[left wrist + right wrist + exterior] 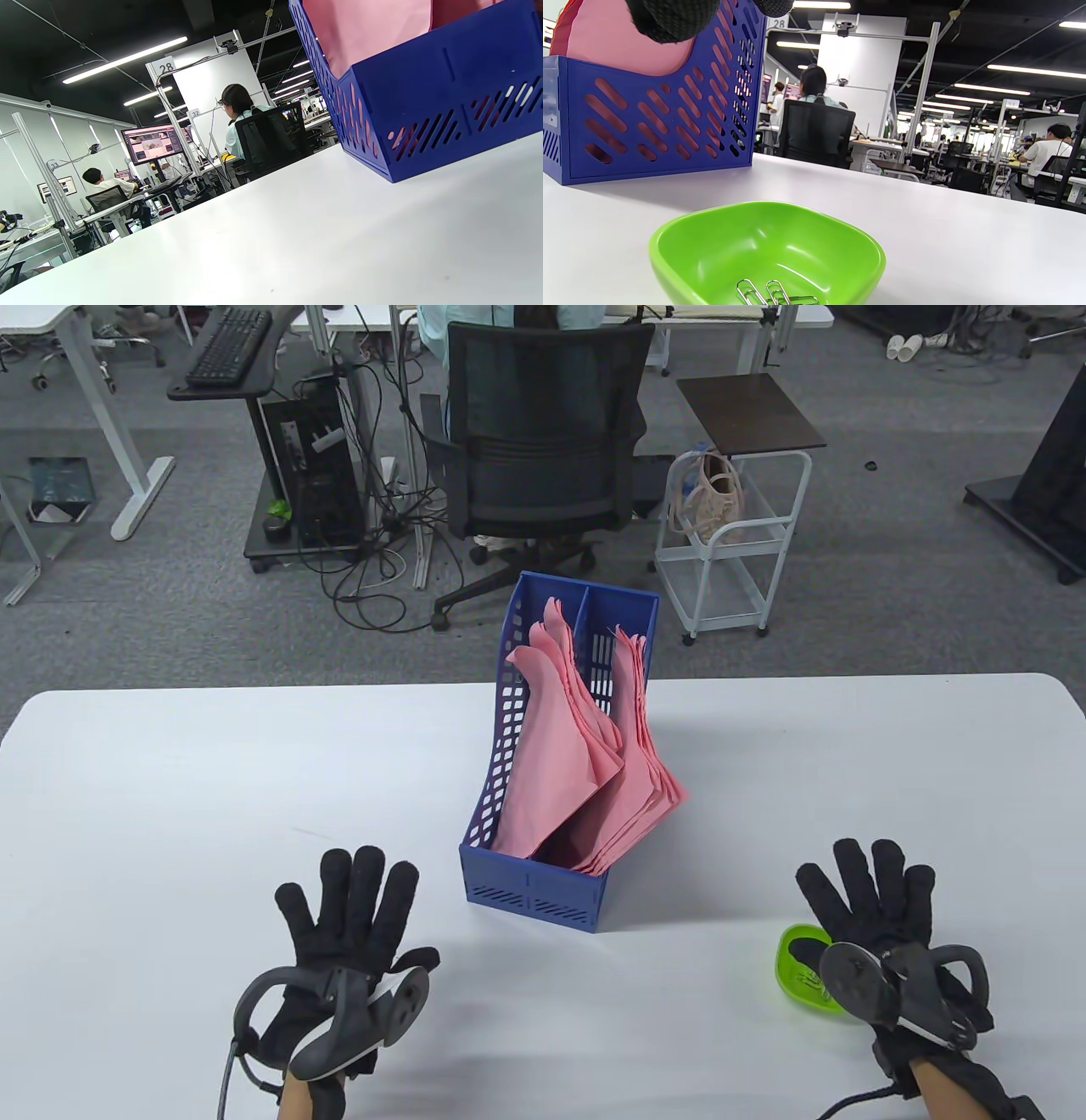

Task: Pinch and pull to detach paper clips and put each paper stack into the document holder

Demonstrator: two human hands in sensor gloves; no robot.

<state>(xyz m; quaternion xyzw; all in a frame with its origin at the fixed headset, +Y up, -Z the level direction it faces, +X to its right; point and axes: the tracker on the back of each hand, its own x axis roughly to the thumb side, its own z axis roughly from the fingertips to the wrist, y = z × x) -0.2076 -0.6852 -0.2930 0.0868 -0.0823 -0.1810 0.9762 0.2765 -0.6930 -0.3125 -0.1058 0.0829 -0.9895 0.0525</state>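
A blue document holder [530,891] stands at the table's middle, with pink paper stacks [585,780] leaning in both of its compartments. The holder [428,106] also fills the upper right of the left wrist view, and the holder [649,127] is at the left of the right wrist view. My left hand [352,899] lies flat on the table left of the holder, fingers spread, holding nothing. My right hand [874,891] is spread over a green bowl [802,971]. The bowl [763,245] holds silver paper clips [772,293]. Two fingertips [670,17] show at the top of the right wrist view.
The white table [170,780] stretches wide on both sides of the holder. Beyond its far edge are a black office chair [543,449] with a seated person, a white cart [730,534] and desks with cables.
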